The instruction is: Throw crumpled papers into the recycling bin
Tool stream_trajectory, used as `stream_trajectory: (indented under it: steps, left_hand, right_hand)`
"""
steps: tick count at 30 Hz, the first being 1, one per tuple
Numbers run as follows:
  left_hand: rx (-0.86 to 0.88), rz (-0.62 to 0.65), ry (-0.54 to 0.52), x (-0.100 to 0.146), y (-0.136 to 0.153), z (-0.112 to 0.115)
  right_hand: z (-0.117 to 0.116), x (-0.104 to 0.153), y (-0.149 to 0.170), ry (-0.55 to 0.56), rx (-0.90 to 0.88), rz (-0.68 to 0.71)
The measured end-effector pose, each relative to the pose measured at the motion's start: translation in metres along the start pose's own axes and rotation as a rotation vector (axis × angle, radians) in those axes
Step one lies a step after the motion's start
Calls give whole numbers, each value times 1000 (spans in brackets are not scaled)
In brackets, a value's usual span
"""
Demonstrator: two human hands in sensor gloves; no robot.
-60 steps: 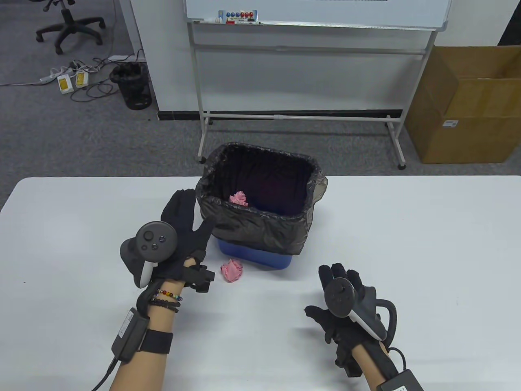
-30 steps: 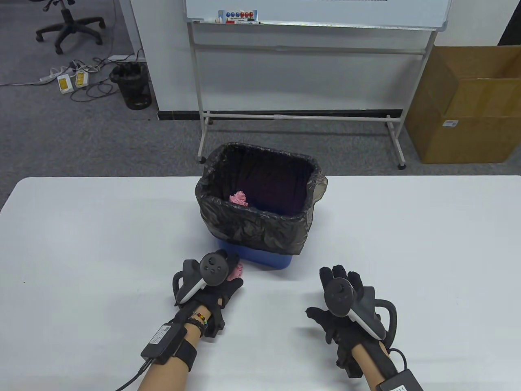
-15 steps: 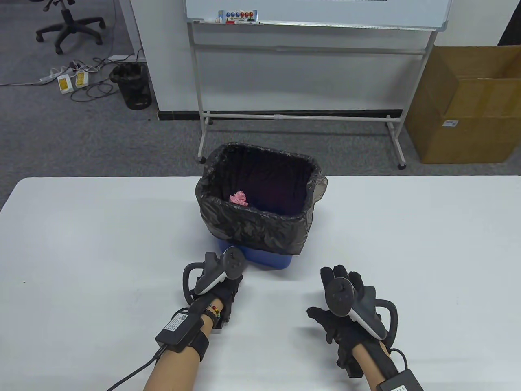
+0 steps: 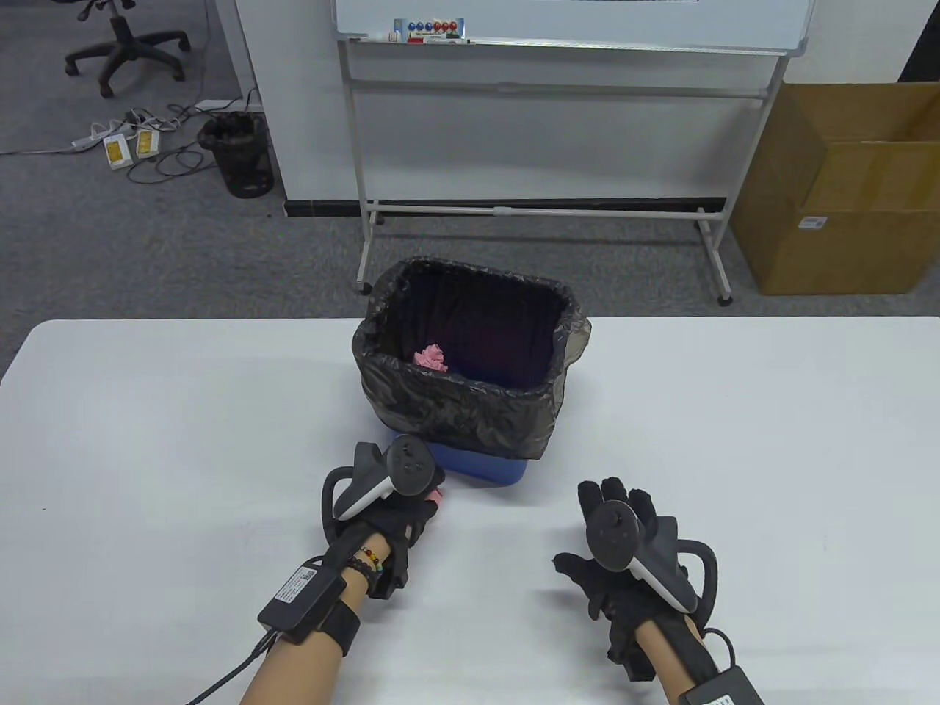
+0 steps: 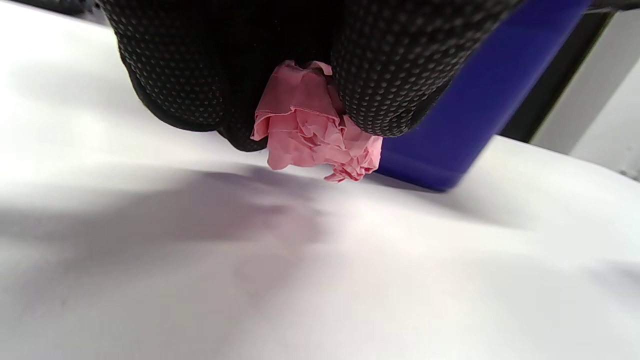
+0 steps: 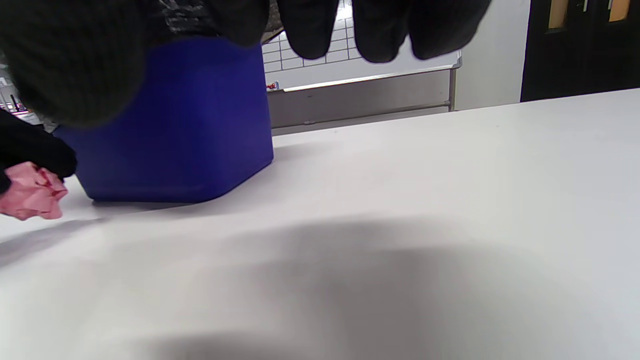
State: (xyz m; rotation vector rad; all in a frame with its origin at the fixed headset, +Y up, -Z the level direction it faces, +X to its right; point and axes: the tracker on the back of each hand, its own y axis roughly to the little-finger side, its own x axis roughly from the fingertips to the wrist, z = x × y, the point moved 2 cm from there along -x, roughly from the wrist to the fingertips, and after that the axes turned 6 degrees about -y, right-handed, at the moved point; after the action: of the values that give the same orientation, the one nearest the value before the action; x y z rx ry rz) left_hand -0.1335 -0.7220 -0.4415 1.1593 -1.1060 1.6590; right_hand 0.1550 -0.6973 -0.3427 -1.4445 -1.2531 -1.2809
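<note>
A blue bin (image 4: 485, 464) lined with a black bag (image 4: 455, 411) stands mid-table; it shows too in the left wrist view (image 5: 480, 100) and the right wrist view (image 6: 180, 130). One pink crumpled paper (image 4: 431, 358) lies inside it. My left hand (image 4: 411, 507) is just in front of the bin and grips a second pink crumpled paper (image 5: 312, 132) between its fingertips (image 5: 395, 75), a little above the table. That paper also shows in the table view (image 4: 438, 496) and the right wrist view (image 6: 30, 192). My right hand (image 4: 613, 529) hovers open and empty to the right.
The white table (image 4: 734, 440) stretches wide on both sides. Behind it stand a whiteboard on a wheeled frame (image 4: 558, 44), a cardboard box (image 4: 844, 191) at right and a black mesh floor bin (image 4: 239, 154) at left.
My left hand drew back from beside the bin, came down over the pink paper on the table and closed on it. It now lifts it slightly. The right hand has not moved.
</note>
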Motion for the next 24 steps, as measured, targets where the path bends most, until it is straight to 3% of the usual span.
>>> stream_trajectory:
  steps: [6, 14, 20, 24]
  left_hand:
    - [185, 37, 123, 6, -3, -22]
    - [428, 217, 224, 15, -27, -59]
    - [581, 375, 188, 17, -53, -107]
    - [643, 448, 79, 18, -70, -139]
  right_hand:
    - [-1, 0, 0, -6, 7, -6]
    - [-2, 0, -1, -11, 12, -5]
    - [-2, 0, -2, -12, 14, -1]
    - [-3, 0, -2, -12, 12, -3]
